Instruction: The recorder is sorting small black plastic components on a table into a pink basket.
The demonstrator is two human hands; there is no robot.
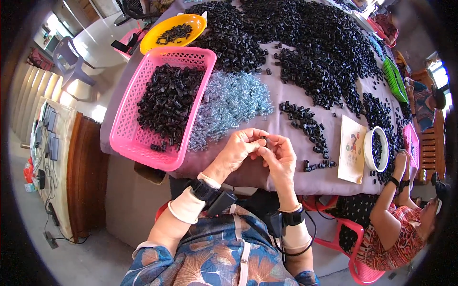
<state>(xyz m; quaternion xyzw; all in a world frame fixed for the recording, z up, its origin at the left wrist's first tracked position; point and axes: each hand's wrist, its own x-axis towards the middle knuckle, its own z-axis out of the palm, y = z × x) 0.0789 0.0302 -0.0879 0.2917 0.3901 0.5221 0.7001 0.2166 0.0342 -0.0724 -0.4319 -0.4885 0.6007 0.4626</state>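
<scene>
My left hand and my right hand meet just over the table's near edge, thumbs and fingertips pinched together. Between them is a small black plastic piece, mostly covered by the fingers. Just beyond my left hand lies a heap of clear bluish springs or coils. To its left, a pink perforated basket holds many small black pieces. A loose trail of similar black parts runs beyond and to the right of my right hand.
A big spread of black parts covers the far table. A yellow plate sits at far left; a printed board and a white bowl stand at right. A co-worker sits close on my right, others farther along.
</scene>
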